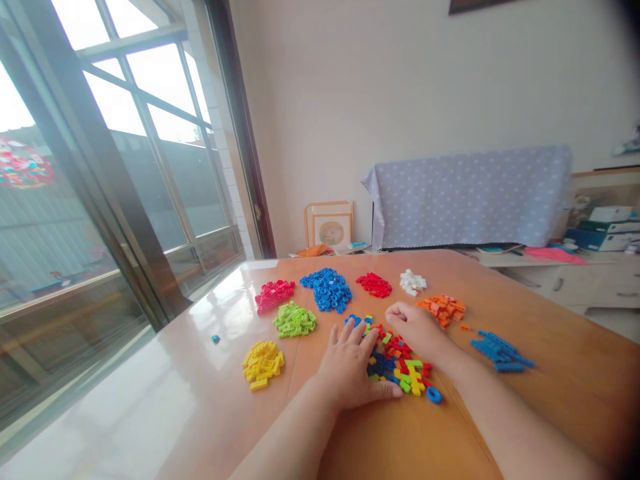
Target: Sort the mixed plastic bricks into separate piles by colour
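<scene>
A mixed pile of small plastic building pieces (pixel 395 347), in red, blue, green and yellow, lies near the middle of the table. My left hand (pixel 347 367) rests at the pile's left side with fingers spread, covering some of the pieces. Over the far edge of the pile is my right hand (pixel 415 327), its fingers curled closed. What they hold, if anything, is hidden. A blue ring piece (pixel 434 395) lies at the pile's near right corner.
Sorted heaps ring the mixed pile on the wooden table (pixel 400 443): yellow (pixel 263 363), light green (pixel 294 320), pink-red (pixel 274 295), blue rings (pixel 327 290), red (pixel 374 285), white (pixel 413 281), orange (pixel 443 309) and blue bars (pixel 501 351). One blue piece (pixel 215 339) lies apart on the left.
</scene>
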Action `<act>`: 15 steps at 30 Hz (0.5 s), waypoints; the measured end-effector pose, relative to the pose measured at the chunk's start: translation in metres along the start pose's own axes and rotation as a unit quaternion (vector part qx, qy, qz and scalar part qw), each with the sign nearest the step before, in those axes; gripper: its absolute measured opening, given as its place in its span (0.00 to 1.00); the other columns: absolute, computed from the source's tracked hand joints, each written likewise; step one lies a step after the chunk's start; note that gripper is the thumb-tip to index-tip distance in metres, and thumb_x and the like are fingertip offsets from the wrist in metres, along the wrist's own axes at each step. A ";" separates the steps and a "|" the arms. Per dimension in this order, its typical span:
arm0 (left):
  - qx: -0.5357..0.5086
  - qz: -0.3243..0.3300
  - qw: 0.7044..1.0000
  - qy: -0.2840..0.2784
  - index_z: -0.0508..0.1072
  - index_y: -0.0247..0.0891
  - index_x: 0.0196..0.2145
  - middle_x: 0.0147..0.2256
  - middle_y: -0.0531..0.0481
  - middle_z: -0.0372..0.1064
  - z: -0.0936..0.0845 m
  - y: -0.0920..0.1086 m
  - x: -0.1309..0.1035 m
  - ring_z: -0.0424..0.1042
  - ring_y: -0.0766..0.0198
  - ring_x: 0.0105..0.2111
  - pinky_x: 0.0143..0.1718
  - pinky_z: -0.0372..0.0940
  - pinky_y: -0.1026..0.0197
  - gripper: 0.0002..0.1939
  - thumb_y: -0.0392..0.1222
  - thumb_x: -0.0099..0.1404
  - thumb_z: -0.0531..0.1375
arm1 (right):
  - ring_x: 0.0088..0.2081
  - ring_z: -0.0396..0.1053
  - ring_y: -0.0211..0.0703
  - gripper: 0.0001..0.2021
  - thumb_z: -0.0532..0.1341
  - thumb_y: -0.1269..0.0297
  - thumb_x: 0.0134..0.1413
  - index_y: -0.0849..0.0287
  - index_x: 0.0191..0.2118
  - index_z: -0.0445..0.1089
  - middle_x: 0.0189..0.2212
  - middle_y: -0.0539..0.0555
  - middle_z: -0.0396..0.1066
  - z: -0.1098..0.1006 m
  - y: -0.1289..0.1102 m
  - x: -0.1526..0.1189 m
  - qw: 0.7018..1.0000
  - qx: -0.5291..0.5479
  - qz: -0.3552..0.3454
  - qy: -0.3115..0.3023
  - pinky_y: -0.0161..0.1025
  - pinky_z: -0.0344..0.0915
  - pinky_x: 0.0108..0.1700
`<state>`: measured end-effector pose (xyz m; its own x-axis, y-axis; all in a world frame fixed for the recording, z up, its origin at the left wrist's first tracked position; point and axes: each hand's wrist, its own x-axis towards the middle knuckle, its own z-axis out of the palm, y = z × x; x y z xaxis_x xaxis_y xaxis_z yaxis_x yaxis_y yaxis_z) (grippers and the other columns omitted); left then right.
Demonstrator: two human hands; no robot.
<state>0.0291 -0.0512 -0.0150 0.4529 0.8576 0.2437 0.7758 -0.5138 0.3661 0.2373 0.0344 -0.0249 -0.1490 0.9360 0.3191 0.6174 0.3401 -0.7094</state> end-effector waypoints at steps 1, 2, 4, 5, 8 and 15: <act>0.002 -0.007 1.000 0.009 0.55 0.50 0.67 0.68 0.42 0.49 0.001 -0.003 0.002 0.41 0.37 0.68 0.66 0.35 0.33 0.52 0.74 0.50 0.60 | 0.31 0.70 0.41 0.14 0.56 0.55 0.56 0.56 0.37 0.75 0.29 0.51 0.77 0.000 0.000 0.000 1.000 0.003 -0.001 0.000 0.36 0.63 0.34; 0.005 -0.014 1.000 0.019 0.55 0.49 0.67 0.67 0.41 0.50 0.001 -0.005 0.004 0.42 0.38 0.68 0.66 0.37 0.34 0.51 0.73 0.52 0.60 | 0.31 0.70 0.41 0.14 0.56 0.55 0.56 0.56 0.37 0.75 0.30 0.51 0.77 -0.001 -0.001 0.000 1.000 0.004 -0.002 0.002 0.35 0.63 0.34; 0.013 -0.026 0.999 0.040 0.57 0.47 0.66 0.66 0.41 0.53 0.002 -0.010 0.008 0.45 0.40 0.67 0.66 0.40 0.37 0.47 0.70 0.55 0.60 | 0.31 0.70 0.41 0.14 0.55 0.55 0.57 0.57 0.37 0.75 0.29 0.51 0.76 -0.001 -0.002 -0.001 1.000 0.003 -0.003 0.007 0.35 0.62 0.34; 0.017 -0.030 0.998 0.052 0.58 0.46 0.65 0.65 0.41 0.55 0.002 -0.012 0.009 0.46 0.41 0.67 0.66 0.42 0.39 0.45 0.69 0.56 0.59 | 0.31 0.70 0.41 0.14 0.55 0.55 0.57 0.57 0.36 0.75 0.29 0.51 0.76 -0.002 -0.002 -0.001 1.000 0.001 -0.002 0.009 0.35 0.62 0.33; 0.032 -0.024 0.996 0.082 0.62 0.45 0.63 0.61 0.42 0.60 0.002 -0.014 0.012 0.51 0.44 0.65 0.65 0.47 0.43 0.36 0.64 0.62 0.57 | 0.31 0.69 0.41 0.13 0.55 0.56 0.56 0.57 0.36 0.74 0.29 0.51 0.76 -0.003 -0.005 -0.001 1.000 0.001 -0.001 0.011 0.35 0.61 0.33; 0.022 -0.007 0.988 0.152 0.67 0.41 0.57 0.52 0.43 0.69 0.003 -0.018 0.016 0.63 0.52 0.55 0.58 0.59 0.47 0.21 0.51 0.72 0.49 | 0.29 0.67 0.39 0.12 0.56 0.58 0.55 0.59 0.32 0.73 0.27 0.50 0.74 -0.010 -0.015 -0.006 0.999 0.014 -0.012 -0.032 0.33 0.59 0.31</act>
<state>0.0237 -0.0284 -0.0203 0.2943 0.8151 0.4990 0.8022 -0.4945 0.3346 0.2364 0.0230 -0.0095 -0.2129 0.9310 0.2964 0.5918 0.3642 -0.7191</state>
